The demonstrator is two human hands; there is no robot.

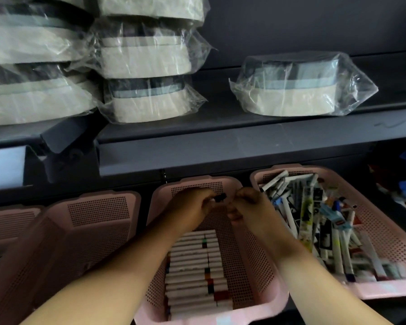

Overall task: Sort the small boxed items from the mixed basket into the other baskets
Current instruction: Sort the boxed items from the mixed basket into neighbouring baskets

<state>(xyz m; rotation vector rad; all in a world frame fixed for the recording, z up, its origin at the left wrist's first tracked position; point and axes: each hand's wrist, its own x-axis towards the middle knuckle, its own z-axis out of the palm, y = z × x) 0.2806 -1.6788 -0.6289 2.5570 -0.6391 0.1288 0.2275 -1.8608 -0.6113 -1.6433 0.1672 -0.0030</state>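
This small dark piece [220, 197] could be slipping loose and dropping among the lined-up boxes [192, 266], since my left hand [192, 205] is only pinching its end. My right hand [246, 204] is curling just beside it; whether it is gripping, I cannot tell. Both are hovering over the middle basket [258, 266], with the mixed basket [389, 233] sitting alongside on the right.

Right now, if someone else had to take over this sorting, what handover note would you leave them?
Left hand: pinches a small dark item above the far end of the middle basket.
Right hand: fingers curled close beside it; unclear whether it holds anything.
Done: a neat row of white boxes lies in the middle basket.
Left: the mixed basket on the right holds a full jumble; the left basket shows no items.
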